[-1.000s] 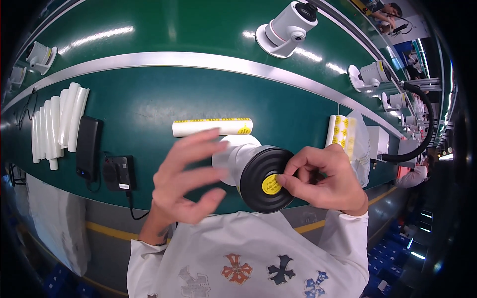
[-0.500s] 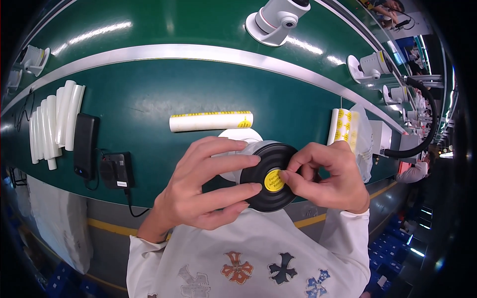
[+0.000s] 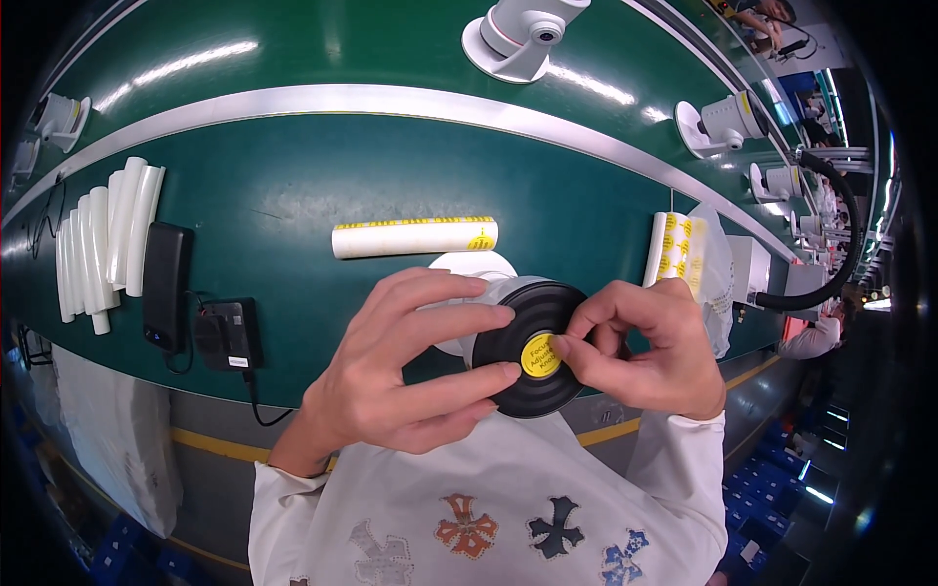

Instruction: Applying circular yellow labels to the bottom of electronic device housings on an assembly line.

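In front of my body stands a white cylinder-shaped device with a black ridged front ring (image 3: 528, 303), tilted towards me on a round white base (image 3: 476, 264). A round yellow sticker (image 3: 539, 357) with print lies at the middle of the black ring. My left hand (image 3: 391, 366) grips the device from the left, its fingers over the ring and one fingertip at the sticker's lower left edge. The thumb and index finger of my right hand (image 3: 640, 342) pinch together at the sticker's right edge. A white roll with yellow stickers (image 3: 415, 239) lies just beyond the device.
Several white rolls (image 3: 103, 244), a black power bank (image 3: 168, 288) and a cabled black box (image 3: 230, 337) lie at left. A second sticker roll (image 3: 669, 244) and a clear plastic bag (image 3: 720, 293) are at right. Similar devices (image 3: 518, 44) stand beyond the white rail (image 3: 371, 101).
The devices beyond the rail have shifted left. A left fingertip has slid slightly right to the sticker's edge. My right hand has hardly moved.
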Available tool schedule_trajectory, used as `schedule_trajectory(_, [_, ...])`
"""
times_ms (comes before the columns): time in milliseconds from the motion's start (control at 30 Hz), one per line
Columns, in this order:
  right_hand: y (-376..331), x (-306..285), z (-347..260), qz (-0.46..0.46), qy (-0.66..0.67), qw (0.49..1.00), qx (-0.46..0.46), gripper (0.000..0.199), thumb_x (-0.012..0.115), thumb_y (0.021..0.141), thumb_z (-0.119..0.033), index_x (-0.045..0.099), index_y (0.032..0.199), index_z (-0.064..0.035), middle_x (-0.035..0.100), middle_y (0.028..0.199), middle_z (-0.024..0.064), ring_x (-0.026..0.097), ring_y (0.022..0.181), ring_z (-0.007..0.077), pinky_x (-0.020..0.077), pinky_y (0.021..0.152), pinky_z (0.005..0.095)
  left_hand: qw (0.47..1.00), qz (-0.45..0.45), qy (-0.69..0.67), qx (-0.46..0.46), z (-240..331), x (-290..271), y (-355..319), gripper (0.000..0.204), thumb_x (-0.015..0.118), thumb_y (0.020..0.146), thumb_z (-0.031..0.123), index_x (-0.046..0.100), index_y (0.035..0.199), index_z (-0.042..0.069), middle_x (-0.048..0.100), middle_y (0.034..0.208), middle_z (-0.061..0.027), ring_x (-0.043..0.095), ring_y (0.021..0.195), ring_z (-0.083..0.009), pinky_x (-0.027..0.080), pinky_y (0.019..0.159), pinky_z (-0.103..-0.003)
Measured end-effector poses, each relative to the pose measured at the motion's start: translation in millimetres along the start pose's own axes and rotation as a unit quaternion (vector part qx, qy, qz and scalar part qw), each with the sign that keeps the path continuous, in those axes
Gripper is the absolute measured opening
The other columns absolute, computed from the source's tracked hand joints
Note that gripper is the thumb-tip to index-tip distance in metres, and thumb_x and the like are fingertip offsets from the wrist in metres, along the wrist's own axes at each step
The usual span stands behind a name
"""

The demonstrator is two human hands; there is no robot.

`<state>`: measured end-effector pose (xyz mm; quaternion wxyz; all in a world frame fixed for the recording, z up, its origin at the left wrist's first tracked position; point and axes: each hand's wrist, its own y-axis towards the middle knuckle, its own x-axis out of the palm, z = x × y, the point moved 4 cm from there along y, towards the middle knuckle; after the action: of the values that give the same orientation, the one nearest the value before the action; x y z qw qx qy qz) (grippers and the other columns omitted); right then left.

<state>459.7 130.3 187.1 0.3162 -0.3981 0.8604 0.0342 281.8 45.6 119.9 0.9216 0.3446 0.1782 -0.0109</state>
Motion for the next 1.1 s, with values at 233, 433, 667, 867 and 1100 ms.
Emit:
schedule_trajectory(233, [1, 0, 1, 0.005, -0.004, 1.000, -0.009, 0.009, 0.072, 0.078, -0.003, 0.063, 0.078, -0.0014, 0.044, 0.043, 0.0000, 0.043, 0.037, 0.0087, 0.0321, 0.040, 0.0249, 0.998, -0.040, 0.046, 0.006, 6, 3, 5, 0.029, 0.074, 0.073, 0.038, 0.075, 0.096, 0.020, 0.059, 0.117, -0.0124, 0.058, 0.106, -0.0361, 0.047, 0.086, -0.049])
schedule_trajectory(433, [-4, -3, -2, 0.034, -0.068, 0.997, -0.018, 0.020, 0.075, 0.078, -0.006, 0.062, 0.092, -0.0021, 0.045, 0.046, -0.0004, 0.044, 0.039, 0.0081, 0.0329, 0.040, 0.0239, 0.989, -0.050, 0.133, 0.041, 7, 8, 4, 0.035, 0.070, 0.076, 0.047, 0.073, 0.101, 0.023, 0.060, 0.118, -0.0073, 0.056, 0.109, -0.0352, 0.046, 0.090, -0.052])
schedule_trajectory(667, [0, 10, 34, 0.089, 0.147, 0.985, 0.023, 0.030, 0.063, 0.088, 0.001, 0.053, 0.116, -0.0001, 0.046, 0.059, -0.0025, 0.041, 0.053, 0.0034, 0.0331, 0.051, 0.0209, 0.973, -0.099, 0.199, 0.062, 15, 20, 12, 0.039, 0.062, 0.082, 0.054, 0.069, 0.108, 0.026, 0.061, 0.122, 0.0057, 0.056, 0.109, -0.0301, 0.042, 0.096, -0.050])
schedule_trajectory(867, [-4, 16, 41, 0.094, 0.171, 0.981, -0.014, 0.031, 0.060, 0.091, 0.000, 0.052, 0.121, 0.0005, 0.045, 0.065, -0.0036, 0.041, 0.059, 0.0034, 0.0337, 0.056, 0.0210, 0.981, -0.073, 0.171, 0.052, 8, 21, 20, 0.051, 0.074, 0.068, 0.059, 0.071, 0.103, 0.022, 0.062, 0.116, -0.0060, 0.056, 0.107, -0.0322, 0.046, 0.088, -0.047])
schedule_trajectory(1100, [-3, 17, 46, 0.091, 0.187, 0.978, -0.033, 0.029, 0.060, 0.091, 0.000, 0.053, 0.120, 0.0005, 0.045, 0.066, -0.0038, 0.041, 0.060, 0.0033, 0.0348, 0.057, 0.0214, 0.980, -0.014, 0.189, 0.063, 12, 20, 3, 0.046, 0.079, 0.065, 0.055, 0.071, 0.097, 0.024, 0.066, 0.111, -0.0004, 0.058, 0.107, -0.0313, 0.042, 0.094, -0.049])
